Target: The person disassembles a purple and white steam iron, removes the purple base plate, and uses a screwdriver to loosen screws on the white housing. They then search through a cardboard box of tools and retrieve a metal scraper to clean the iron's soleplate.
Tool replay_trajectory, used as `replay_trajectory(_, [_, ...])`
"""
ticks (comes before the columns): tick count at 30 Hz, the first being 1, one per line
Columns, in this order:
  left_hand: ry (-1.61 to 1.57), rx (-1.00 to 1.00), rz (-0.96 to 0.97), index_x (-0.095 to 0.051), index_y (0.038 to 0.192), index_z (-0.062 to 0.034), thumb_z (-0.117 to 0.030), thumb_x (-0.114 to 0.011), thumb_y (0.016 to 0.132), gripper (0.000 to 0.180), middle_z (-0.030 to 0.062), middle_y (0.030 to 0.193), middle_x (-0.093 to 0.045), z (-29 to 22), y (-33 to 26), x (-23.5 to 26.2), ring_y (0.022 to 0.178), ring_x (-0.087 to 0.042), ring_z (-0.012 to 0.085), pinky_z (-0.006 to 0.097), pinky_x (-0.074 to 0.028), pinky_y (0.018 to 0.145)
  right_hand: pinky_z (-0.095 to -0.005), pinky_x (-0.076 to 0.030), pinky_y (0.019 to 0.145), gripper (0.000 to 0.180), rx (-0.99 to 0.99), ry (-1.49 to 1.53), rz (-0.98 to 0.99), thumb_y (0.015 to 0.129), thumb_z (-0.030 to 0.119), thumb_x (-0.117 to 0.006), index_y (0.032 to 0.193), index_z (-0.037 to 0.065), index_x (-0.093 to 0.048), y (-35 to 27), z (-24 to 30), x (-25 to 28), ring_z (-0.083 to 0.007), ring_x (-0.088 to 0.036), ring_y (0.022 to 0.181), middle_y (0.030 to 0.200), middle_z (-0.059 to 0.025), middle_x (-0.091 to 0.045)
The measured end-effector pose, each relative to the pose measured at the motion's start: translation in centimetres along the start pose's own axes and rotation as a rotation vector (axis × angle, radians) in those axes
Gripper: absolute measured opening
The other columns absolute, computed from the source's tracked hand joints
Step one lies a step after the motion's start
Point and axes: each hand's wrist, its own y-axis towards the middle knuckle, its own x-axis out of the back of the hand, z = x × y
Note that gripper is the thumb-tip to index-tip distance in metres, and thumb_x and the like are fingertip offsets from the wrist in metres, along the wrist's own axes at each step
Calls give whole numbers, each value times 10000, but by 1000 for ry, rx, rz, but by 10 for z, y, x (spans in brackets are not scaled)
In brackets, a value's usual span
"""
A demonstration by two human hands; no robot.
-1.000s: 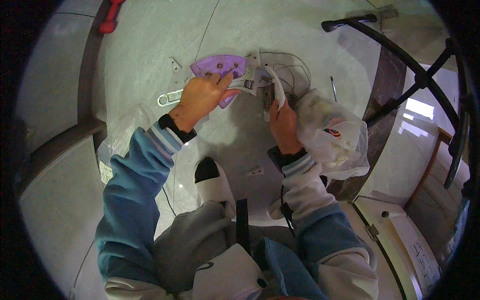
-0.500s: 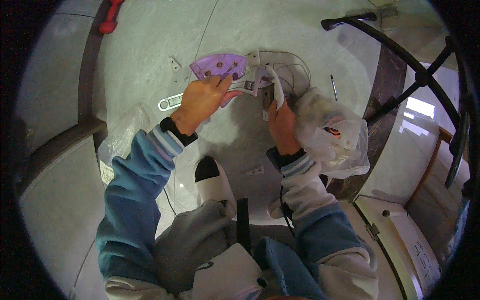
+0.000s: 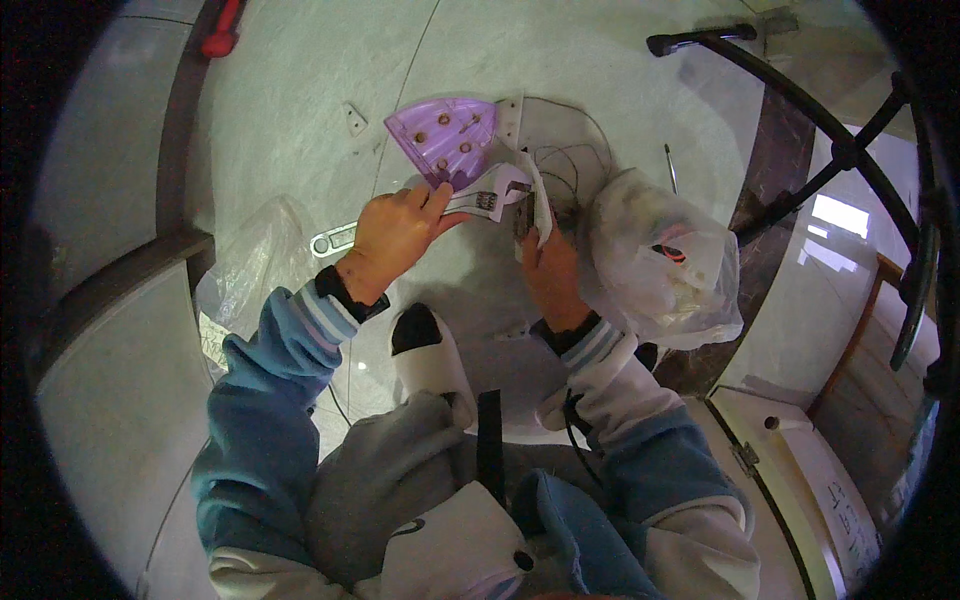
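My left hand [image 3: 393, 238] is closed round the handle of a silver adjustable wrench [image 3: 488, 200]. The wrench's jaws reach to a thin white plate-like piece [image 3: 543, 208], touching or very near it; which, I cannot tell. That piece stands on edge in the fingers of my right hand [image 3: 556, 278], which pinch its near end. Just beyond the wrench lies a purple fan-shaped plastic part [image 3: 447, 127] dotted with several brown round spots. A small white bracket [image 3: 509, 122] sits against its right side. Thin cord [image 3: 585, 112] loops behind my right hand.
A filled clear plastic bag [image 3: 670, 275] rests right of my right hand, with a thin screwdriver-like tool [image 3: 670, 168] beyond it. Another clear bag [image 3: 262, 255] lies at left. A small white plate [image 3: 354, 120], a red dumbbell [image 3: 222, 35] and a black metal stand [image 3: 800, 105] surround the area.
The wrench head has shifted slightly nearer and right, its jaws now showing clearly at the white piece. The purple part is less covered. My right hand has come slightly nearer.
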Motion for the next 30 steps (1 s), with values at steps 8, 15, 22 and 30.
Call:
replay_trajectory(8, [-49,23,-16,-588,933,-85,-365,-682,765,340,63,615,-534,-2,0,-2,473,-557,228,321,-436,406,-404,-478,712,418,-92,69,12,861,191,-559,1222,0,-471,4,14,11,-356,-603,840,960,-228,-600])
replay_trajectory(15, [-51,44,-11,-599,957,-86,-370,-681,761,354,65,626,-533,-3,0,-3,484,-561,228,325,-436,412,-394,-450,842,411,167,-44,-290,790,155,-632,1160,17,-515,13,23,21,-328,-570,995,1121,-182,-567])
replay_trajectory(22, [-17,26,-18,-596,966,-93,-372,-683,759,359,60,632,-527,-4,-1,-4,483,-560,225,320,-433,409,-315,-471,694,275,-25,405,-82,820,158,-627,1038,2,-567,-27,49,12,-232,-590,826,971,-113,-618])
replay_trajectory(30, [-40,48,-3,-589,962,-96,-359,-689,756,349,60,627,-527,-4,-2,-5,483,-561,227,321,-437,411,-273,-473,697,303,-642,1035,180,930,254,-493,1103,9,-538,-17,62,-17,-156,-588,861,994,-77,-618])
